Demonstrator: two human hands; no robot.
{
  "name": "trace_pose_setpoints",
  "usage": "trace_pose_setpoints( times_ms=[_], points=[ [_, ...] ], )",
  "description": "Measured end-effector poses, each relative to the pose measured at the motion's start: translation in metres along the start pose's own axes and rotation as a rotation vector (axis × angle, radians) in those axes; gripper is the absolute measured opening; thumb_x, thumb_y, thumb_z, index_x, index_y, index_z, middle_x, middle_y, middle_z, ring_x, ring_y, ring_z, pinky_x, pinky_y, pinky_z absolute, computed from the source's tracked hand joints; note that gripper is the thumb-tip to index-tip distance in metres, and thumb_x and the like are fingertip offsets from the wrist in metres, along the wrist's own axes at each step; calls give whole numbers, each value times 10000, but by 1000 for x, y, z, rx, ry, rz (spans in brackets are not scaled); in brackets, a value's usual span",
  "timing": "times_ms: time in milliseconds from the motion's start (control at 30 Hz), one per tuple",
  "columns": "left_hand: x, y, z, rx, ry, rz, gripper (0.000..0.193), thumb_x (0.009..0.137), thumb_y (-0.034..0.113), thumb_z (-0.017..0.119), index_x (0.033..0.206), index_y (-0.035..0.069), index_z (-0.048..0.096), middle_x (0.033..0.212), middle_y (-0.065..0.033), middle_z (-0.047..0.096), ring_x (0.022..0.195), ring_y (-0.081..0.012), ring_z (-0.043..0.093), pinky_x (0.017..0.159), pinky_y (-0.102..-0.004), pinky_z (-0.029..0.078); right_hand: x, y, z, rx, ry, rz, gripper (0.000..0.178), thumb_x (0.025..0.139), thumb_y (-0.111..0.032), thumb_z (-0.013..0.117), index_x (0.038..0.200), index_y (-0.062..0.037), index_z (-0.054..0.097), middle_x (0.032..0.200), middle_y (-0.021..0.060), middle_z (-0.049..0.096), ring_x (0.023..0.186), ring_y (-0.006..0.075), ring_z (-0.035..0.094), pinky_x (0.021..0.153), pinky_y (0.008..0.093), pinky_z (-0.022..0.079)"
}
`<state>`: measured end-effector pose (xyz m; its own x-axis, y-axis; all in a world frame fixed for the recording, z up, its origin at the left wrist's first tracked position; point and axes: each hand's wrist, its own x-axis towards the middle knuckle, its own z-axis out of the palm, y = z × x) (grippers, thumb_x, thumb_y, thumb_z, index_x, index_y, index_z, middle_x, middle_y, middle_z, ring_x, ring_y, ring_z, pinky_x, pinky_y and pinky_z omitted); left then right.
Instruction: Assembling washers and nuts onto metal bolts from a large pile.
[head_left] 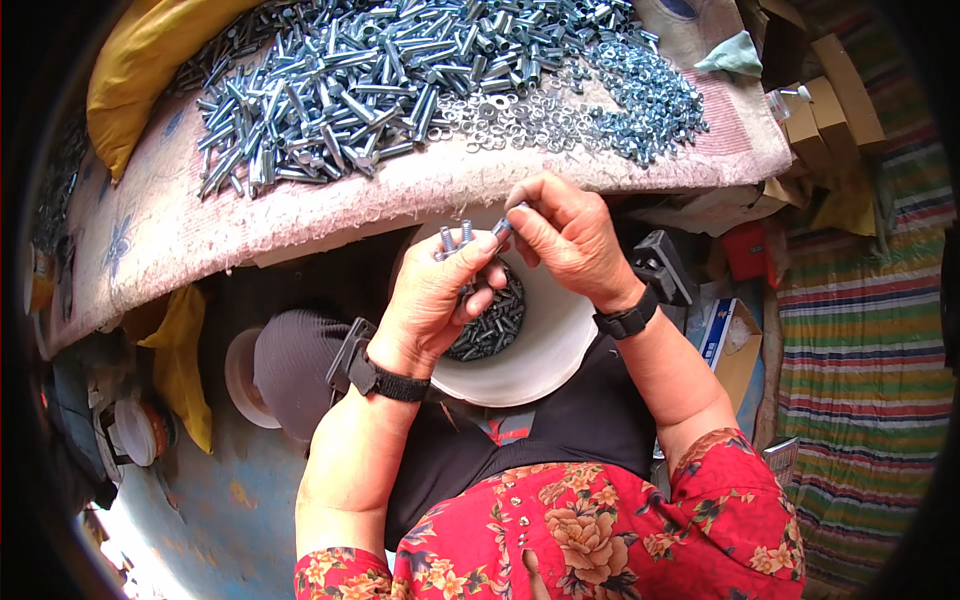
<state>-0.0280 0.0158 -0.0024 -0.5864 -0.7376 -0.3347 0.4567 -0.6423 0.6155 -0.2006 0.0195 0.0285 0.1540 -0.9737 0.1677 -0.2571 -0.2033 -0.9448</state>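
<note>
My left hand (440,295) is closed round several metal bolts (455,238), whose threaded ends stick up past the thumb. One more bolt (502,229) points out from its fingertips toward my right hand (572,240). The right thumb and forefinger pinch the far end of that bolt; whether a nut or washer sits there is hidden by the fingers. Both hands are over a white bucket (550,355) between my legs. Inside it lies a heap of dark bolts (490,330), partly covered by the left hand.
Ahead, a cloth-covered table (290,215) bears a big pile of metal bolts and sleeves (330,110), flat washers (500,122) and small nuts (650,110). A yellow sack (135,75) lies at its left. Cardboard boxes (815,120) and a striped sheet (860,380) are at the right.
</note>
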Motion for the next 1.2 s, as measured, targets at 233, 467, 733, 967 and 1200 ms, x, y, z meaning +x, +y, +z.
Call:
trace_pose_setpoints(
  times_ms=[233, 467, 733, 967, 1200],
  points=[
    [2, -1, 2, -32, 82, 157, 241, 862, 210, 621, 960, -3, 567, 659, -43, 551, 436, -73, 437, 348, -161, 271, 65, 9, -33, -254, 167, -121, 140, 879, -79, 555, 965, 19, 605, 731, 9, 592, 625, 51, 525, 568, 196, 439],
    [6, 3, 1, -89, 102, 145, 250, 862, 209, 621, 961, -14, 565, 655, -54, 551, 434, -79, 436, 347, -164, 268, 140, 49, -46, -1077, 43, -427, 137, 759, -80, 618, 895, -61, 622, 893, 97, 586, 804, 302, 593, 692, 373, 485],
    [6, 2, 1, -91, 139, 152, 246, 867, 207, 611, 957, -17, 563, 656, -55, 551, 433, -82, 431, 352, -165, 271, 134, 53, -60, -988, 208, -451, 154, 758, -62, 625, 911, -50, 621, 843, 100, 607, 745, 273, 603, 659, 345, 481],
    [6, 0, 1, -76, 132, 132, 239, 866, 204, 609, 954, -13, 562, 656, -53, 551, 426, -80, 426, 347, -164, 263, 132, 56, -53, -1034, 24, -400, 166, 749, -158, 651, 873, -50, 675, 777, 115, 628, 711, 289, 616, 645, 336, 491],
    [6, -3, -1, -85, 164, 159, 223, 855, 212, 630, 930, 9, 576, 657, -41, 568, 440, -76, 463, 344, -161, 284, 133, 53, -48, -1031, 221, -470, 106, 780, -130, 599, 733, -41, 632, 680, 127, 605, 636, 302, 599, 569, 368, 477]
  ],
)
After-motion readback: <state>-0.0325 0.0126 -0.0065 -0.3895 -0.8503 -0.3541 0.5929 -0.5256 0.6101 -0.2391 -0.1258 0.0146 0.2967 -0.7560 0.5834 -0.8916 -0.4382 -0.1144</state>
